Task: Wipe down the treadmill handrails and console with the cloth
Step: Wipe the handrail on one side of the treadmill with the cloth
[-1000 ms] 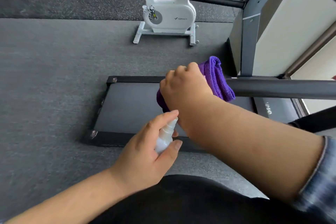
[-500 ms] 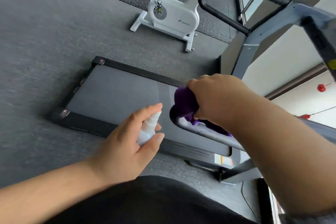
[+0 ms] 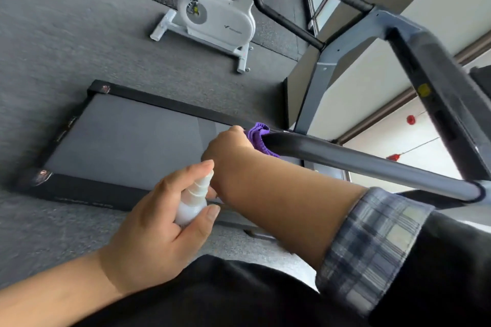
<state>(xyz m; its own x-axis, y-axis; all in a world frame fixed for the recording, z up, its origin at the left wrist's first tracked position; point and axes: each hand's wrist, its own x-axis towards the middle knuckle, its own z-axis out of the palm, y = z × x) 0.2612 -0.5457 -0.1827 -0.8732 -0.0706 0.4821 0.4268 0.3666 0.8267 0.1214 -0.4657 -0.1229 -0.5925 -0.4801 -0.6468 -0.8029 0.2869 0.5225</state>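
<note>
My right hand grips a purple cloth wrapped round the free end of the near treadmill handrail, a dark grey bar running right toward the console post. Only a fold of the cloth shows past my knuckles. My left hand holds a small white spray bottle upright just below my right wrist, forefinger on its top. The far handrail is a black loop at the top. The console frame slants down the right side.
The treadmill belt lies on the grey floor below my hands, with a black frame round it. A white exercise bike stands beyond it. A cream wall and a window fill the right side.
The view has tilted and swung. My right hand with the cloth has slid to the tip of the near handrail, so the bar behind it is bare. My left hand keeps the bottle close by.
</note>
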